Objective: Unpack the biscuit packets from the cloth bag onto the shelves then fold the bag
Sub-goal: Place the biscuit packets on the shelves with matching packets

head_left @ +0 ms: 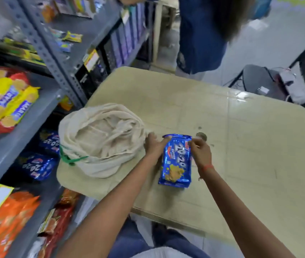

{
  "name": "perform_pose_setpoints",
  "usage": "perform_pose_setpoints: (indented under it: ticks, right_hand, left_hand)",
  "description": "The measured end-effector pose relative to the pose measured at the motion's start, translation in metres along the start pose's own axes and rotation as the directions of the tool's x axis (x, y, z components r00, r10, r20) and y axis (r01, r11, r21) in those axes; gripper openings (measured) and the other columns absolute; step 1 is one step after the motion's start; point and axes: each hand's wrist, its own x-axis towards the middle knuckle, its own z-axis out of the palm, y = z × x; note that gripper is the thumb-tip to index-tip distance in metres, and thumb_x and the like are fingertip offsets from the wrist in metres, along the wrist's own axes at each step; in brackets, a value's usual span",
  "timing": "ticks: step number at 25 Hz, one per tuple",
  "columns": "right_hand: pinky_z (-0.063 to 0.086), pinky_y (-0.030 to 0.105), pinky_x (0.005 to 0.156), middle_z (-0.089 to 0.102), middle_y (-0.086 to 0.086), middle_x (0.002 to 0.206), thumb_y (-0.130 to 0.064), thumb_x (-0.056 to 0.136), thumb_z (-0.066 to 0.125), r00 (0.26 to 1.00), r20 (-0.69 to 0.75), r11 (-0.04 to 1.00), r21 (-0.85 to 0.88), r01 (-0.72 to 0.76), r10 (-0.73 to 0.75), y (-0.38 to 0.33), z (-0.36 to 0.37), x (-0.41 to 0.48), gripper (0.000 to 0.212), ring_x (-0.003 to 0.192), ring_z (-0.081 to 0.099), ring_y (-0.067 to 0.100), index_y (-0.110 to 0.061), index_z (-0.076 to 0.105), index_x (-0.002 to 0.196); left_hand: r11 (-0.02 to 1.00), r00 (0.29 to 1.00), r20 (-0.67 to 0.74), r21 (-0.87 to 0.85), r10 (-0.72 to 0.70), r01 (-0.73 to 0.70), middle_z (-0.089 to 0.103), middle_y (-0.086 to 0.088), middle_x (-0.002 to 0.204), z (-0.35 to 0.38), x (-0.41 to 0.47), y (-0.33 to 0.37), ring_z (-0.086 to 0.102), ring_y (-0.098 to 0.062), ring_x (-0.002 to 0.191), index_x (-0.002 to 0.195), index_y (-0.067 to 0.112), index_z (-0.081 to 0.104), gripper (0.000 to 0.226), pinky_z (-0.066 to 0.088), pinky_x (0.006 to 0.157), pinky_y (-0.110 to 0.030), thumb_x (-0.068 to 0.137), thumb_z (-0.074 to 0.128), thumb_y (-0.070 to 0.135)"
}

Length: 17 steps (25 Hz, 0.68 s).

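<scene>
Biscuit packet [176,161], blue foil, lies flat on the desk [240,146] between my two hands. Left hand [155,146] pinches its far-left corner, fingers [166,140] curled over the top seal. Right hand [201,151] grips the far-right edge, thumb and fingers closed on the wrapper. So both are grasping the same packet, neither lifting it clear yet as far as I can tell.

Handling guess: light, glossy film so probably slippery, contents brittle. Squeezing the middle risks cracked biscuits. Better to hold by the long sides or under the base, not by the crimped end alone, since that end could flex or slide out.

Cloth bag [101,138] sits just left of my left hand, slumped and crumpled, mouth towards me, green tie [68,159] at its near-left edge. Soft, no shape of its own. Can't tell if more packets are inside.

Shelves [8,146] further left, past the bag. Matching blue packets [40,164] already sit on a lower shelf, so that looks like the target spot. Yellow packs [6,101] above, orange packs [8,220] below.

Fold comes after the bag is empty.
</scene>
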Motion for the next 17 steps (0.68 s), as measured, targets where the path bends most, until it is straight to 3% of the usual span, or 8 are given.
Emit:
perform_pose_setpoints:
  ticks: [2,3,5,6,7,10,14,17]
  right_hand:
    - [0.041,0.042,0.104,0.056,0.025,0.128,-0.026,0.082,0.070,0.981,-0.100,0.986,0.003,-0.166,0.166,0.036,-0.007,-0.020,0.055,0.122,0.051,0.035,0.002,0.052,0.126]
    - [0.044,0.042,0.098,0.056,0.024,0.126,-0.030,0.078,0.074,0.951,-0.102,0.956,0.060,-0.288,0.293,0.051,-0.004,-0.033,0.064,0.118,0.053,0.034,0.003,0.049,0.127]
    - [0.046,0.029,0.058,0.065,0.013,0.081,-0.033,0.067,0.081,0.842,0.088,0.771,0.360,-0.525,0.532,0.071,0.008,-0.057,0.060,0.073,0.061,0.023,0.004,0.057,0.106]
    - [0.033,0.023,0.047,0.058,0.005,0.058,-0.032,0.065,0.081,0.792,0.209,0.650,0.472,-0.595,0.573,0.076,0.016,-0.065,0.047,0.050,0.050,0.017,0.000,0.058,0.089]
    - [0.027,0.023,0.046,0.051,0.002,0.051,-0.030,0.069,0.079,0.771,0.275,0.562,0.553,-0.615,0.574,0.077,0.023,-0.069,0.037,0.044,0.041,0.013,-0.004,0.056,0.081]
    - [0.037,0.030,0.058,0.060,0.009,0.075,-0.030,0.079,0.073,0.806,0.251,0.491,0.684,-0.540,0.537,0.077,0.042,-0.071,0.027,0.062,0.052,0.019,-0.007,0.060,0.083]
    - [0.053,0.040,0.077,0.069,0.012,0.096,-0.032,0.080,0.072,0.826,0.139,0.482,0.755,-0.445,0.546,0.071,0.051,-0.071,0.039,0.081,0.065,0.025,-0.005,0.064,0.105]
    - [0.051,0.052,0.096,0.069,0.018,0.111,-0.031,0.079,0.073,0.855,0.085,0.491,0.788,-0.372,0.512,0.057,0.047,-0.064,0.048,0.100,0.066,0.033,0.000,0.063,0.115]
  left_hand:
    - [0.948,0.985,0.122,0.279,0.125,-0.155,0.041,-0.013,0.147,0.010,0.015,0.006,0.039,-0.030,0.136,0.143,0.006,0.034,0.091,0.033,0.113,-0.039,0.072,0.077,0.044]
    - [0.899,0.962,0.226,0.370,0.157,-0.233,0.041,-0.012,0.148,0.010,0.025,0.010,0.039,-0.029,0.136,0.143,0.009,0.036,0.092,0.034,0.113,-0.039,0.070,0.078,0.046]
    - [0.836,0.907,0.407,0.456,0.109,-0.305,0.061,-0.010,0.129,0.011,0.041,0.018,0.060,-0.024,0.116,0.123,0.014,0.057,0.076,0.047,0.101,-0.037,0.062,0.080,0.052]
    - [0.819,0.882,0.466,0.477,0.072,-0.319,0.071,-0.007,0.110,0.011,0.046,0.022,0.068,-0.019,0.097,0.103,0.017,0.065,0.060,0.053,0.092,-0.035,0.059,0.079,0.054]
    - [0.812,0.856,0.515,0.477,0.050,-0.335,0.074,-0.002,0.095,0.012,0.051,0.023,0.070,-0.013,0.083,0.088,0.020,0.066,0.046,0.058,0.081,-0.032,0.060,0.080,0.053]
    - [0.823,0.802,0.598,0.452,0.006,-0.343,0.072,0.006,0.084,0.013,0.057,0.030,0.069,-0.005,0.072,0.091,0.019,0.065,0.036,0.054,0.060,-0.019,0.070,0.078,0.046]
    - [0.763,0.769,0.638,0.518,-0.041,-0.388,0.072,0.001,0.093,0.016,0.057,0.040,0.068,-0.013,0.081,0.100,0.016,0.067,0.045,0.054,0.074,-0.027,0.073,0.074,0.051]
    - [0.835,0.807,0.588,0.465,-0.043,-0.294,0.073,-0.002,0.090,-0.003,0.061,0.037,0.068,-0.015,0.074,0.090,0.016,0.069,0.042,0.053,0.066,-0.025,0.068,0.078,0.051]
